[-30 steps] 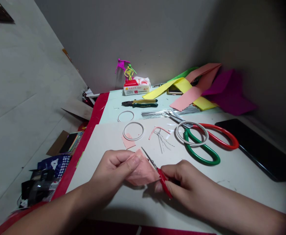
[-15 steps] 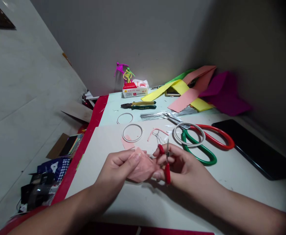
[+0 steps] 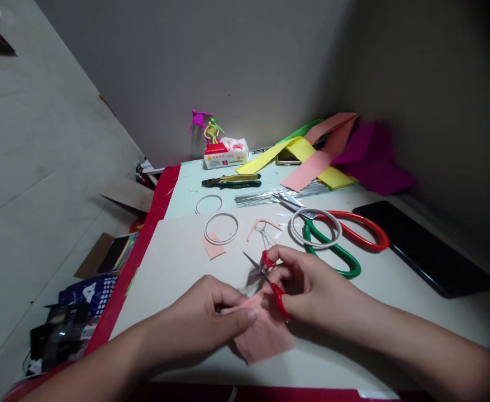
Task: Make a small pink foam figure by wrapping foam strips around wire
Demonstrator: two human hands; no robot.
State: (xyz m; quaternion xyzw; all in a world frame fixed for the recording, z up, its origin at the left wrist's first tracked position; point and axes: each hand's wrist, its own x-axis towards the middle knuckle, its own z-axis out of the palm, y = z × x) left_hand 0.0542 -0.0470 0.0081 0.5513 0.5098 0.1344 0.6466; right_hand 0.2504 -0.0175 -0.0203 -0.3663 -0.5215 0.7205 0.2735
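Note:
A piece of pink crepe paper (image 3: 263, 335) hangs from my left hand (image 3: 211, 315), pinched between thumb and fingers. My right hand (image 3: 307, 285) holds small red-handled scissors (image 3: 279, 300), their blades apart and pointing up and left. Its fingertips also touch the upper edge of the paper. Beyond the scissors lies a twisted wire figure (image 3: 265, 230) partly wrapped in pink. A small pink scrap (image 3: 214, 247) lies partly under a tape ring (image 3: 221, 229) to the left.
Large scissors with green and red handles (image 3: 332, 254) lie at right under white rings (image 3: 315, 228), beside a black phone-like slab (image 3: 429, 251). Farther back are pliers (image 3: 232, 181), wires (image 3: 265, 199), a small box (image 3: 227, 153) with figures, and crepe strips (image 3: 312, 167).
The pink paper has moved down and spread open below my fingers. The small scissors have turned so their blades point left, and the view has shifted slightly.

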